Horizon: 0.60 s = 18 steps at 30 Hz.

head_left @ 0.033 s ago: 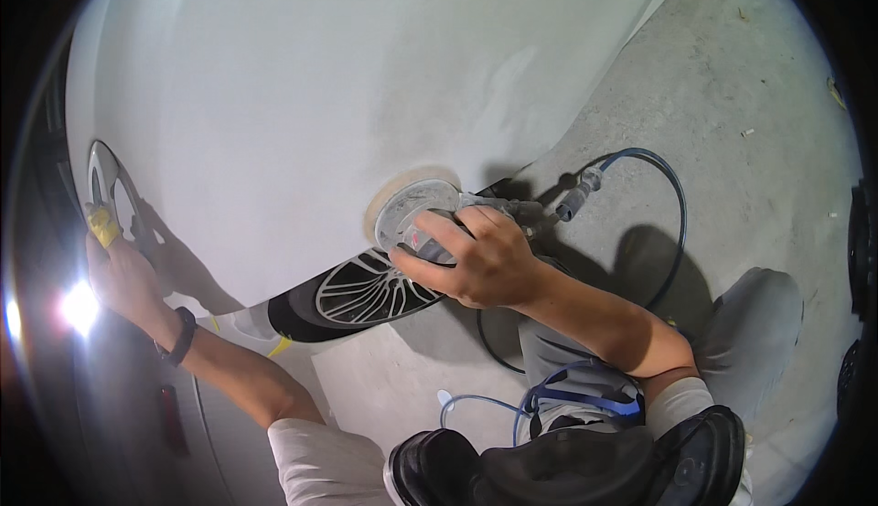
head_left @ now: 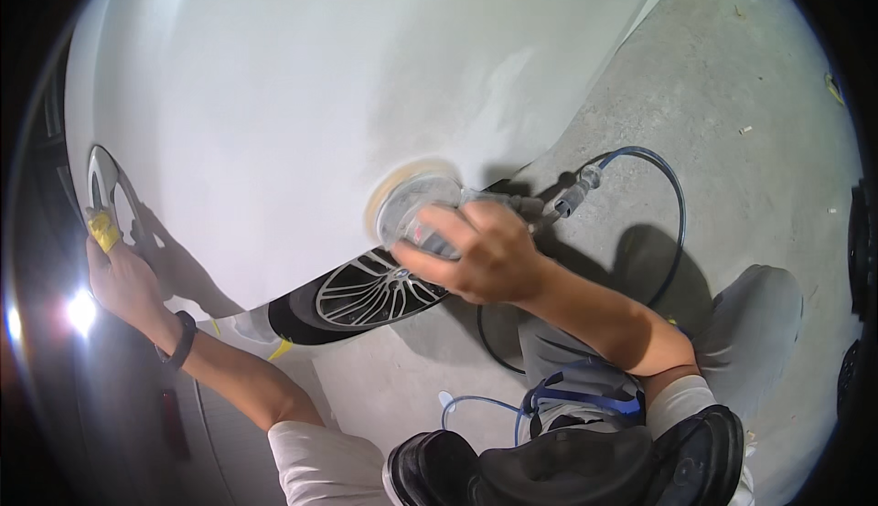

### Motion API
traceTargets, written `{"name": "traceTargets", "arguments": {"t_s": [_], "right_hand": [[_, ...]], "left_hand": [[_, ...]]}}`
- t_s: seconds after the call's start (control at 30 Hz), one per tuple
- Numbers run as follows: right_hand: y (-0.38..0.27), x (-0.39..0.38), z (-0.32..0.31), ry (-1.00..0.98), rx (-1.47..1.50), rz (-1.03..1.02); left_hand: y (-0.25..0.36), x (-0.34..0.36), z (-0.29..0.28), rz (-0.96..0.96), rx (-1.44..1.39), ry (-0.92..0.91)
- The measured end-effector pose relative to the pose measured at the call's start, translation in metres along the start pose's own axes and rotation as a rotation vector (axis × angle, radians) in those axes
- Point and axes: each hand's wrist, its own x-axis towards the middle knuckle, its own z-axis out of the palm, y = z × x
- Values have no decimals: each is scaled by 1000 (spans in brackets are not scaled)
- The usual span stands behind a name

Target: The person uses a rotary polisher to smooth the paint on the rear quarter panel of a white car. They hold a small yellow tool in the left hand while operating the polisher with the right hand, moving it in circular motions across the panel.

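My right hand [head_left: 476,255] is wrapped over a dusty round sander [head_left: 416,200], whose pad lies against the lower part of a large pale grey-white body panel [head_left: 256,104]; hand and sander are slightly blurred. My left hand [head_left: 123,273] grips a yellow-taped part [head_left: 103,230] at the foot of a slotted bracket [head_left: 105,177] on the panel's left edge. A hose coupling [head_left: 578,191] at the sander's right joins a looping blue hose [head_left: 640,152].
Below the panel show a black tyre with a silver multi-spoke wheel [head_left: 370,291] and yellow tape scraps [head_left: 281,346]. Grey concrete floor [head_left: 732,186] lies to the right, with dark objects [head_left: 855,250] at the rim. A bright lamp [head_left: 80,312] shines at left. My knee [head_left: 750,323] is bent at lower right.
My right hand and the sander have shifted very slightly upward and look more blurred. My left hand stays at the panel's left edge.
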Motion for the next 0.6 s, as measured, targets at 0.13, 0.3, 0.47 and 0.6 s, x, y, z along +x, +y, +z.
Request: {"name": "traceTargets", "arguments": {"t_s": [0.13, 0.3, 0.47, 0.6], "right_hand": [[66, 32, -19, -66, 121, 384], [80, 46, -25, -19, 84, 416], [-19, 18, 6, -107, 65, 14], [27, 34, 3, -9, -18, 92]], "left_hand": [[4, -3, 3, 34, 31, 55], [3, -1, 8, 34, 130, 62], [5, -1, 8, 48, 148, 78], [6, -5, 9, 43, 106, 33]]}}
